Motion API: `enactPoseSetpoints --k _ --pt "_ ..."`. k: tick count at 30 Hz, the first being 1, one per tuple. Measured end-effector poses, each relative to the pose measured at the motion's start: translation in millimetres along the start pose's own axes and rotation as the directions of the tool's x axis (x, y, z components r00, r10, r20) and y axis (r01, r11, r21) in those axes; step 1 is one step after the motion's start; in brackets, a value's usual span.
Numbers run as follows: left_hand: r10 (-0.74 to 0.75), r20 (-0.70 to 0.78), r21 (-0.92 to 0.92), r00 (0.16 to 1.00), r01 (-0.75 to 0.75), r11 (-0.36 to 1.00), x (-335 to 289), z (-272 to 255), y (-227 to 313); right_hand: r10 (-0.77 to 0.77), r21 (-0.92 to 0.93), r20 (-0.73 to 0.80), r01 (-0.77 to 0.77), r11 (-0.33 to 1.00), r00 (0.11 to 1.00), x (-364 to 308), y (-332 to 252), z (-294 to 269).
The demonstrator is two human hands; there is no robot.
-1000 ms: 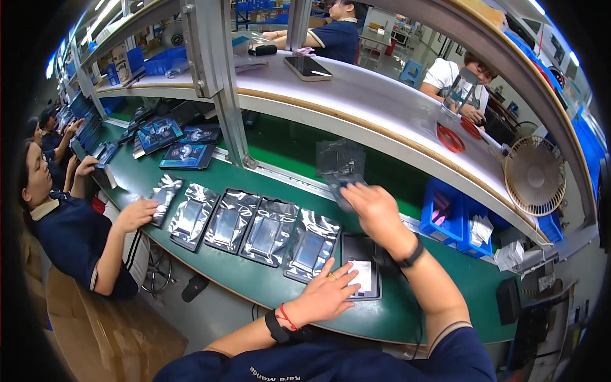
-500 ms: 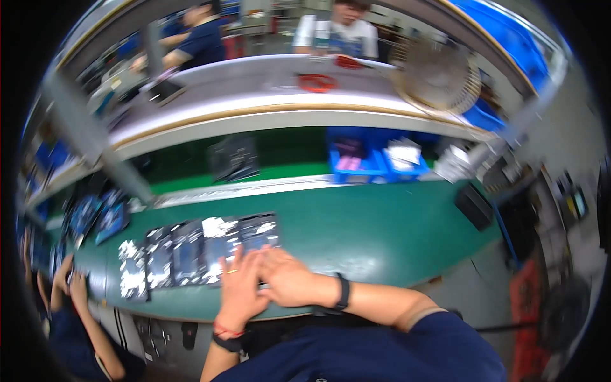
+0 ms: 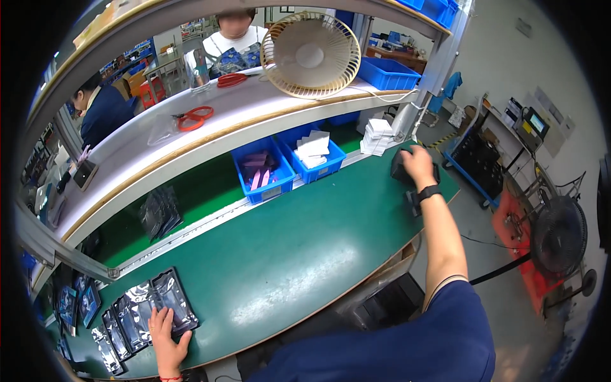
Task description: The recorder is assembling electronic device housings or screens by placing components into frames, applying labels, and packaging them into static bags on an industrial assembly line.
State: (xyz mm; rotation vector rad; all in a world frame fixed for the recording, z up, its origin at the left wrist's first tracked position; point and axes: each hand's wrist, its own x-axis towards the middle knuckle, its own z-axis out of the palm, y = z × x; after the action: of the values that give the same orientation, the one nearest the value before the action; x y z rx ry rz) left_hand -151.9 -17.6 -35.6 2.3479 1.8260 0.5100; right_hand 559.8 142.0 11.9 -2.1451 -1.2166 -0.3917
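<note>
At the counter's [image 3: 286, 254] left end, shiny plastic packets [image 3: 137, 321] lie in a slanting row. The left hand [image 3: 167, 340] rests on the row's right end, its grip released, fingers spread. Farther right, two blue bins [image 3: 268, 192] stand along the back edge, near stacked white packets [image 3: 377, 137]. At the right end, the right hand [image 3: 418, 167] curls over a black box [image 3: 399, 168] on the counter; whether its grip is clenched, I cannot tell.

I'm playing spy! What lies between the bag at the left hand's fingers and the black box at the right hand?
In the head view, only green table lies between that bag and the black box.
</note>
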Motion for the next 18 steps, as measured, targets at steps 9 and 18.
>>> enactPoseSetpoints --k 9,18 --pt "0.020 -0.094 -0.204 0.995 -0.039 0.978 50 -35 108 0.489 0.352 0.291 -0.567 0.744 0.822 10 128 18" --pt "0.440 0.307 -0.835 0.844 0.017 0.550 145 55 250 -0.105 0.442 -0.275 0.223 0.869 0.956 -185 -70 -40"
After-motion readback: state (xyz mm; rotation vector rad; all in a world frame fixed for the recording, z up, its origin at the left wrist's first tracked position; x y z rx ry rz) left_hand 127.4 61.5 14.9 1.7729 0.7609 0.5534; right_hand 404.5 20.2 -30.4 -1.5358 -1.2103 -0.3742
